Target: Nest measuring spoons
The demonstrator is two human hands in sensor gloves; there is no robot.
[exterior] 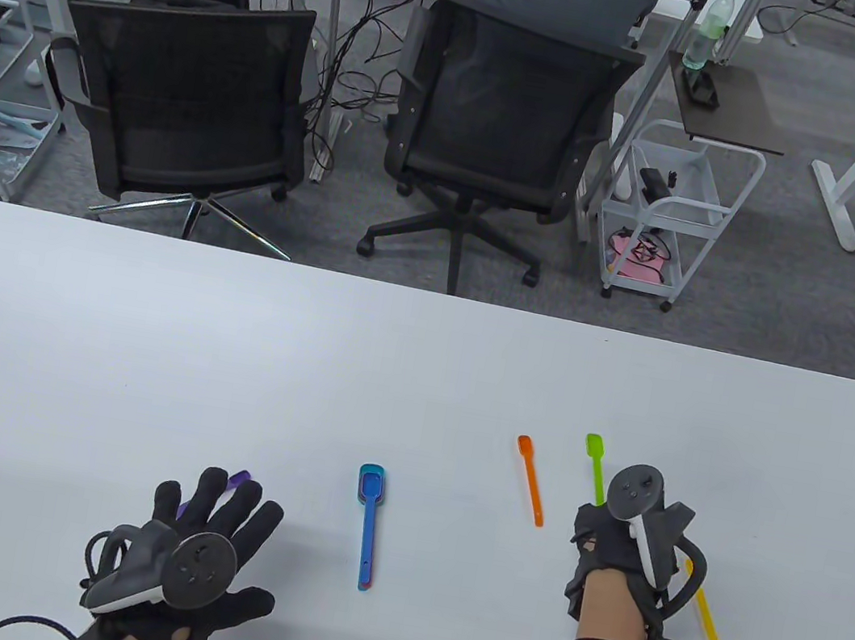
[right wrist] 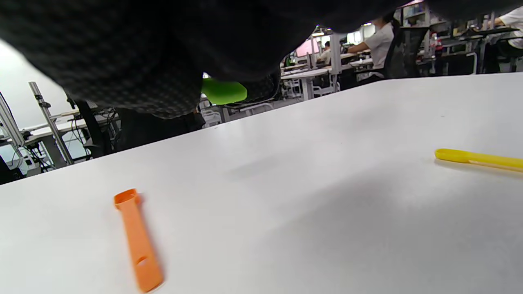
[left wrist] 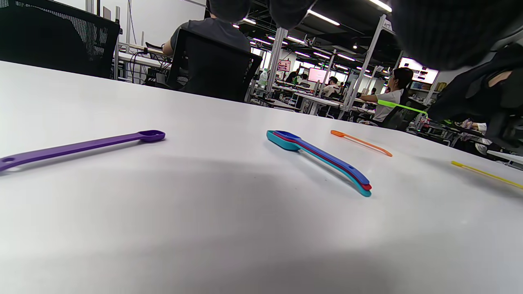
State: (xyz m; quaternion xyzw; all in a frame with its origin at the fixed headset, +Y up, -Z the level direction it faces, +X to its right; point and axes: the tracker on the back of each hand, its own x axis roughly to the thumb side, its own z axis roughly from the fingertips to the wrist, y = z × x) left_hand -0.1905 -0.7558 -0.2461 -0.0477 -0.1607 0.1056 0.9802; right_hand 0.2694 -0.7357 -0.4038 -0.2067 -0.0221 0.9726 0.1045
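A nested stack of teal, red and blue spoons [exterior: 368, 519] lies at the table's middle front, also in the left wrist view [left wrist: 322, 159]. My right hand [exterior: 593, 528] grips the handle of a green spoon [exterior: 596, 463], which is off the table in the left wrist view [left wrist: 402, 107] and shows between the fingers in the right wrist view [right wrist: 224, 90]. My left hand [exterior: 216, 506] is open with fingers spread over a purple spoon [exterior: 237, 480], which lies free on the table [left wrist: 81, 145].
An orange spoon [exterior: 530, 480] lies left of my right hand, also in the right wrist view [right wrist: 139, 241]. A yellow spoon [exterior: 706, 612] lies right of my right wrist, partly under the tracker strap [right wrist: 478, 158]. Office chairs stand beyond the table's far edge.
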